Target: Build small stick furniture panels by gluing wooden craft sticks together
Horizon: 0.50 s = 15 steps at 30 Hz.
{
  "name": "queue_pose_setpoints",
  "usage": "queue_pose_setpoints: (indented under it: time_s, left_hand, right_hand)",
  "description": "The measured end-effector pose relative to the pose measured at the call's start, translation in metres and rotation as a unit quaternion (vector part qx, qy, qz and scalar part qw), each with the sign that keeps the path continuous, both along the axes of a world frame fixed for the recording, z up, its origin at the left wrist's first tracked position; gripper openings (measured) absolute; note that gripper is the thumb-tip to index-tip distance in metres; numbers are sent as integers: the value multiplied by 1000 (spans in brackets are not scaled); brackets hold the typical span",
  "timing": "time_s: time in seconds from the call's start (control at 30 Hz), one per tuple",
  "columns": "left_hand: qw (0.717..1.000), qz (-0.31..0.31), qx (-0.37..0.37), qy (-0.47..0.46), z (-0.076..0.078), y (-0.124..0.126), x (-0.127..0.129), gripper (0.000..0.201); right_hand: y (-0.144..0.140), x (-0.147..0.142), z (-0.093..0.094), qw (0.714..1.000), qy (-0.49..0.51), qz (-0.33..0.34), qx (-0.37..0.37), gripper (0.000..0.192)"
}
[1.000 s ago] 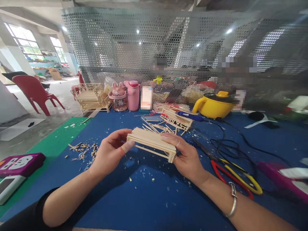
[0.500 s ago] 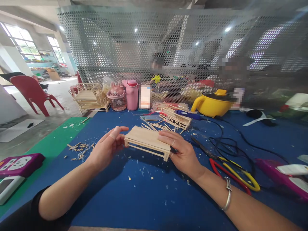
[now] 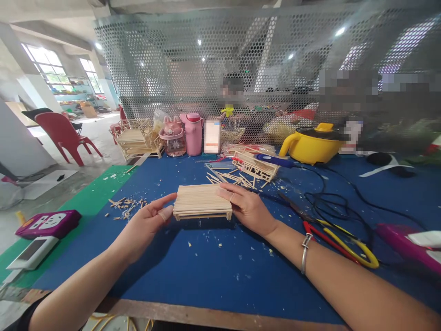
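- Lowered since a second ago, the small stick-built bench (image 3: pixel 202 201) now sits level on the blue desk (image 3: pixel 206 271), where before it was held tilted above the cloth; the camera has also drawn back, bringing the desk's wooden front edge into view.
- Perforated metal screen (image 3: pixel 213 59) closes the far side of the desk at 12 o'clock, with people seated behind it, blurred.
- Red plastic chair (image 3: pixel 64 135) stands on the floor at 10 o'clock, well apart from the work.
- Yellow electric pot (image 3: pixel 315 145) rests at 2 o'clock, its black cable trailing toward the right.
- Finished stick furniture (image 3: pixel 136 138) is stacked at 11 o'clock, beside a pink bottle (image 3: pixel 193 133).
- Left hand (image 3: pixel 146 225) grips the bench's left end, thumb and fingers closed on it.
- Right hand (image 3: pixel 248 209) lies over the bench's right end, fingers pressed on the slatted top, thumb hidden.
- Red and yellow-handled cutters (image 3: pixel 339 246) lie at 3 o'clock, near the right forearm.
- Loose sticks (image 3: pixel 227 178) and a half-built frame (image 3: pixel 257 166) lie just beyond the bench at 12 o'clock.
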<state>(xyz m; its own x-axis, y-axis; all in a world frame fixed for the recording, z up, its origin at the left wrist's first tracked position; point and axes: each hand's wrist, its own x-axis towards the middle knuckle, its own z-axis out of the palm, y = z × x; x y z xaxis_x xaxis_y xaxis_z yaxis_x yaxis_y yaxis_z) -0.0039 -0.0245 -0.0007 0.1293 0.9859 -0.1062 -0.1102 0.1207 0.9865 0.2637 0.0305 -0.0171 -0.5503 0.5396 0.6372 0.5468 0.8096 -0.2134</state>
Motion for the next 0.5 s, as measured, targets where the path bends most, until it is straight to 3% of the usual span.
queue_pose_setpoints:
  time_s: [0.13, 0.23, 0.33, 0.43, 0.5]
  left_hand:
    - [999, 38, -22, 3, -3, -4, 3, 63]
    - [997, 60, -25, 44, -7, -7, 3, 52]
    - [986, 53, 9, 158, -10, -10, -1, 37]
    - [951, 21, 64, 301, -7, -13, -9, 31]
    - [938, 26, 93, 333, 0, -12, -14, 32]
  right_hand:
    - [10, -1, -5, 1000, -3, 19, -12, 37]
    - [21, -6, -7, 998, -19, 41, -33, 35]
    - [31, -12, -8, 996, -43, 57, -60, 38]
    - [36, -16, -9, 992, -66, 73, -80, 43]
    - [36, -15, -7, 992, -71, 64, -83, 47]
